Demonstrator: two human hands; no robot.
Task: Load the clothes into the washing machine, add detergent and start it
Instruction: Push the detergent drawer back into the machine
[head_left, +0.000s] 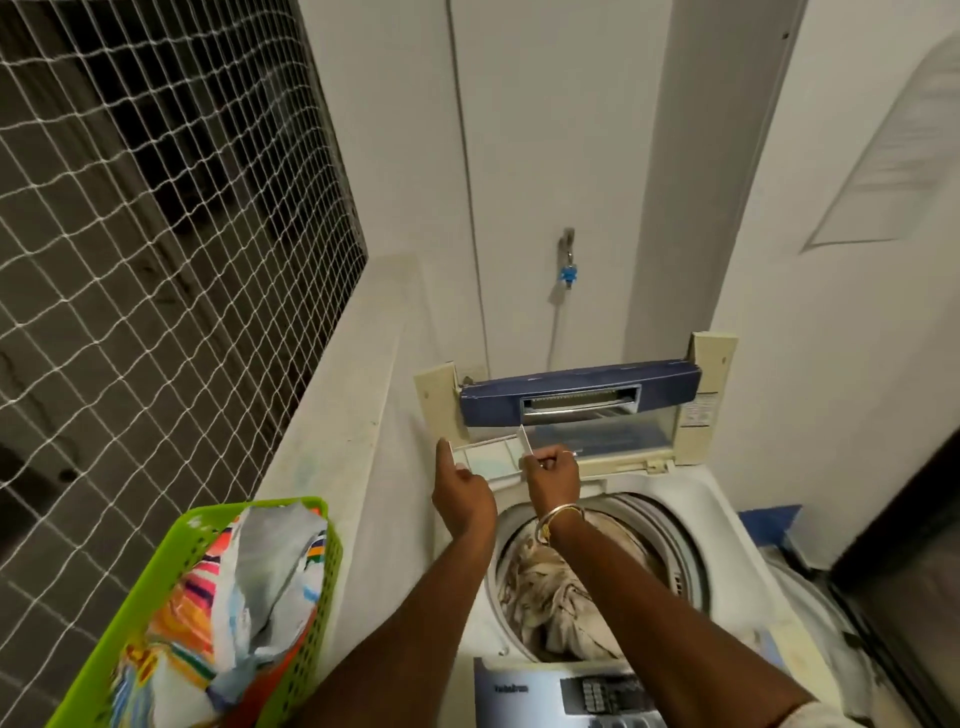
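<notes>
Detergent drawer (491, 457), a pale tray at the rear left of the washing machine (691, 499), sits pulled out near the frame centre, just below the raised blue lid (576, 397). My right hand (550, 475) is at its right end, fingers (563, 457) pinched together on a thin white flap or divider standing up from the tray. My left hand (462, 493) is at its left end, index finger extended and touching the tray's corner, the other fingers curled together and holding nothing.

Procedure, as I judge it: steady the left corner with the left index finger while the right hand works the flap, so the tray does not twist on its runners. Keep the pull straight toward me; a sideways load could jam or crack thin plastic. Confirm which compartment takes detergent before pouring; the markings are too small to read here.

Below my wrists, the drum (675, 545) already holds beige clothes (556, 597). More garments remain in the green basket (291, 623) at lower left, on the counter (332, 431) beside the machine. The control panel (597, 696) lies at the bottom edge.
</notes>
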